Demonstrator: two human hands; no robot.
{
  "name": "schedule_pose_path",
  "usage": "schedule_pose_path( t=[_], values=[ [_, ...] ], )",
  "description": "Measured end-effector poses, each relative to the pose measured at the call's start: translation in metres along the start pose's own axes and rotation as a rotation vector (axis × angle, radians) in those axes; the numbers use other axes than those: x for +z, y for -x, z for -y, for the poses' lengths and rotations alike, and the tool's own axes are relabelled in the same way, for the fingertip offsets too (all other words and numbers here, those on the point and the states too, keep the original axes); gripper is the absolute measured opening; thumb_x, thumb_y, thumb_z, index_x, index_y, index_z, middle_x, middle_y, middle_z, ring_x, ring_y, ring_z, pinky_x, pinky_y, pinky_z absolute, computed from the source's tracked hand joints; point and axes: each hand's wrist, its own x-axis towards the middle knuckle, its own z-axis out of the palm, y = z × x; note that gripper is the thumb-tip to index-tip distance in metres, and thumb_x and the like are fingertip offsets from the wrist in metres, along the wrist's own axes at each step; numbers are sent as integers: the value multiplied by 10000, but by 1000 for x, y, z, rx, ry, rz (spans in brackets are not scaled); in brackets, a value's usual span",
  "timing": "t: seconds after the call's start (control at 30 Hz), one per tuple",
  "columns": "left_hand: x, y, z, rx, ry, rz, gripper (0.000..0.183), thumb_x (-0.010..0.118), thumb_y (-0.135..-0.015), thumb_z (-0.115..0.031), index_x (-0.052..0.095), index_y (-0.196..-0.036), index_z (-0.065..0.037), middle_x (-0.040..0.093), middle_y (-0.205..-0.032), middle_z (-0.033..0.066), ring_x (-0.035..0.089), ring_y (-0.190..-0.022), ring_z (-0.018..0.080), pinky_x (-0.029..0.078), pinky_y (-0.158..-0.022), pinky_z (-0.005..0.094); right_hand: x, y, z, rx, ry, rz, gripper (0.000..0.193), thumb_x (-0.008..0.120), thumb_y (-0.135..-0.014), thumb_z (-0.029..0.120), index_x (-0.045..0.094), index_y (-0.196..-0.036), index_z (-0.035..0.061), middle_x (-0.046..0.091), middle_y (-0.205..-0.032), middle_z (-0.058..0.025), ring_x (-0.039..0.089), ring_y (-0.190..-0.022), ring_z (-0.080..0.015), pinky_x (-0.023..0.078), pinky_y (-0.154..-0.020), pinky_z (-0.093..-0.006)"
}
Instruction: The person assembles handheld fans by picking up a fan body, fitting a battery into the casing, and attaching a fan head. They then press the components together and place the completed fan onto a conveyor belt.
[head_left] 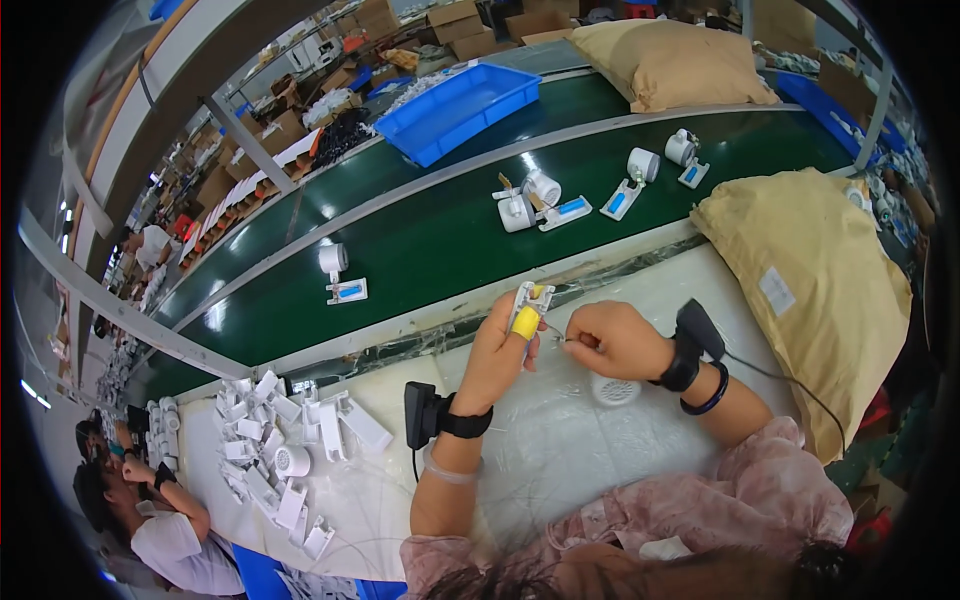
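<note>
**Q:** Where is the white part (530,298) sitting?
**A:** It is standing up out of the left hand (492,345), above the table (540,440) and near its far edge. That hand is closing thumb and fingers around it. Yellow is showing at the thumb and on the part's upper end.

**Q:** And the right hand (620,338)?
**A:** It is hanging just to the right of the part, apart from it, with fingers bending inward. Whether the tips are meeting or gripping anything, I cannot tell.

**Q:** What is lying around them?
**A:** A round cap (615,391) is resting on the table just below the right hand. A pile (265,445) of white pieces is lying left of the left hand, well apart. Beyond both hands, the green belt (430,240) is carrying white units (518,212) with blue inserts, and a sack (815,310) is leaning at the right.
</note>
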Motion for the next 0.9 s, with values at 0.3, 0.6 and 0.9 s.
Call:
schedule_pose_path(
  t=[0.3,0.6,0.9],
  values=[
    [21,-3,8,-67,133,-117,284,425,-990,-155,505,-1237,-42,600,-911,66,553,-606,84,504,-472,249,4,-7,-7,-264,328,-589,186,726,-761,11,641,-917,66,610,-744,-73,551,-650,-255,433,-652,-356],
    [25,-6,19,-130,330,-111,274,464,-941,-124,523,-1195,-41,593,-872,104,569,-596,148,510,-438,290,13,-4,-15,-340,250,-565,193,700,-762,-34,635,-915,65,653,-842,-57,601,-769,-231,425,-811,-367],
    [33,0,15,18,202,-96,375,450,-831,26,490,-1203,-1,572,-878,49,546,-629,89,518,-498,255,12,-3,-18,-369,156,-496,201,700,-758,-6,656,-936,78,651,-892,-39,605,-833,-219,407,-836,-354]
  ],
)
